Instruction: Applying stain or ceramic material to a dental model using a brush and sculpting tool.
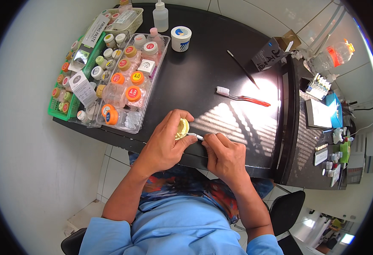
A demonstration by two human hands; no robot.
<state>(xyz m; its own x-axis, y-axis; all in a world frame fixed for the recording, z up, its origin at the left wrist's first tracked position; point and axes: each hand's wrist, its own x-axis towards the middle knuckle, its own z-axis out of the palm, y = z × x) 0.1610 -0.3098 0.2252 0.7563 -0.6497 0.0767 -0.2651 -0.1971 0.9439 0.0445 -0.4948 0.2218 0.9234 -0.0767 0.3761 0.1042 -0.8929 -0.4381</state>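
My left hand (161,146) is wrapped round a pale yellow dental cast (181,129), holding it just above the near edge of the black table. Part of the cast is hidden behind the fingers. Pinched in my right hand (226,155) is a slim pale hand tool (199,137), pointing left. Its tip meets the cast beside my left thumb; whether it is a blade or a spatula does not show. Beyond my hands, a toothbrush (249,100) with white bristles and a red handle lies on the table (195,76).
At left stand a clear tray (164,53) of capped jars and a green basket (71,111) of small bottles. Farther back are a white tub (181,39) and a squeeze bottle (161,19). A thin dark stick (242,69) lies near a black box (265,57).
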